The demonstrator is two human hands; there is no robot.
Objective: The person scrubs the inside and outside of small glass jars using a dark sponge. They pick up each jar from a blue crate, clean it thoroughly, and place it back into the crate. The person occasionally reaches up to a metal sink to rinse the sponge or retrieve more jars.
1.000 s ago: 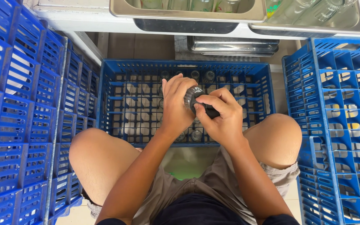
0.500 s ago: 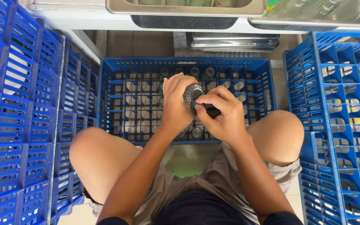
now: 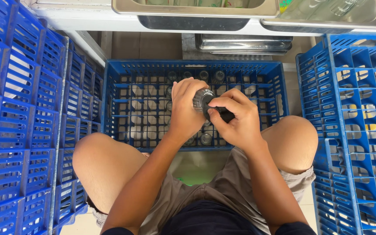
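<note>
Both forearms are extended forward between bare knees; the left hand (image 3: 187, 108) is curled closed, the right hand (image 3: 236, 119) clenched beside it.

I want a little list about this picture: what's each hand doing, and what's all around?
left hand: the left hand wraps round a small clear glass
right hand: the right hand holds a dark object against the glass's mouth; what it is cannot be told
under the hands: a blue crate with divided cells, several glasses in them
sides: more blue crates, a stack on the left and one on the right
above: metal trays on a shelf
</note>
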